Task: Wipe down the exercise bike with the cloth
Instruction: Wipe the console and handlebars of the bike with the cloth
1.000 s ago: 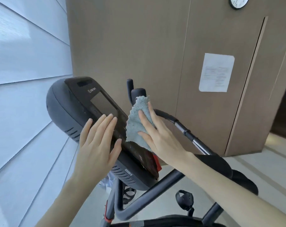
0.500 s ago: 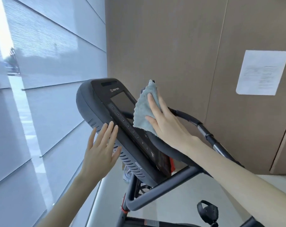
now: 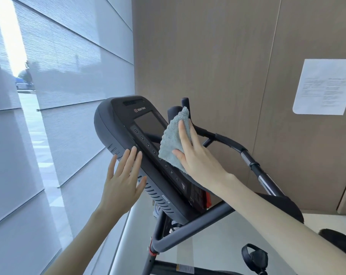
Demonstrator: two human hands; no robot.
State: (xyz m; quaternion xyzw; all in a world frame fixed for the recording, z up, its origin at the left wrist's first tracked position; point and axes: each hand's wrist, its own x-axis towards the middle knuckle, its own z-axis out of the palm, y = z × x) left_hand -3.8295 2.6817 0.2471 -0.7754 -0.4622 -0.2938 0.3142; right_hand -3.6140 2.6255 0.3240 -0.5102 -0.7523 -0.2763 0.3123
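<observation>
The exercise bike's dark grey console (image 3: 116, 124) tilts toward me, its black screen (image 3: 150, 124) above a row of round buttons. A light blue cloth (image 3: 171, 141) lies flat against the console's right side, partly over the screen's lower corner. My right hand (image 3: 196, 155) presses the cloth onto the console with straight fingers. My left hand (image 3: 122, 181) rests flat on the console's left edge, fingers spread and straight. The black handlebar (image 3: 245, 155) curves out behind my right hand.
A window with grey roller blinds (image 3: 59, 96) fills the left. A brown panelled wall (image 3: 217, 56) with a taped paper notice (image 3: 324, 86) stands close behind the bike. A pedal (image 3: 255, 257) and the frame tube (image 3: 188, 233) show below my right arm.
My right hand has slid the cloth up the console's right side and back down a little. My left hand has shifted from the console face to its left edge. The view has swung left.
</observation>
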